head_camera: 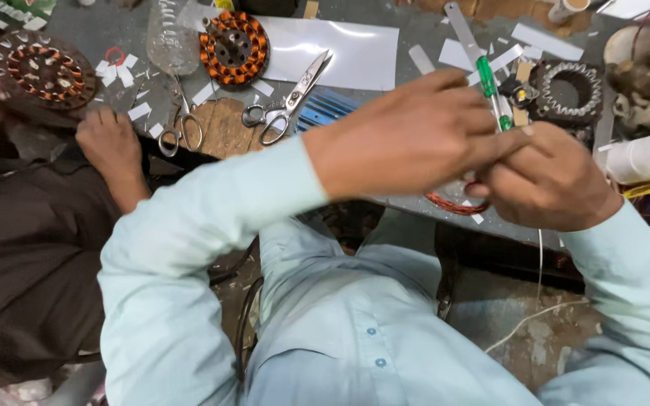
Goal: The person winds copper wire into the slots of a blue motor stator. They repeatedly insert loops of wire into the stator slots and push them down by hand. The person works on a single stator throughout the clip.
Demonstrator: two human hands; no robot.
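Both hands meet over the near edge of the workbench. The left hand reaches across, fingers pressed onto the right hand, which is curled into a loose fist. Between them stands a green-handled screwdriver, its shaft tilting away toward the bench; which hand truly grips it is hard to tell, since the fingers overlap. Just beneath the hands hangs a loop of reddish copper wire, close to the right knuckles.

Doing this well probably means keeping the tool steady in one hand while the other guides the wire, so no strand kinks or slips. Beyond the hands sits a bare stator core; a wound stator with orange coils rests farther left, beside a pair of scissors and a white insulation sheet. At far left, a co-worker's hand lies flat on the bench near a second pair of scissors.
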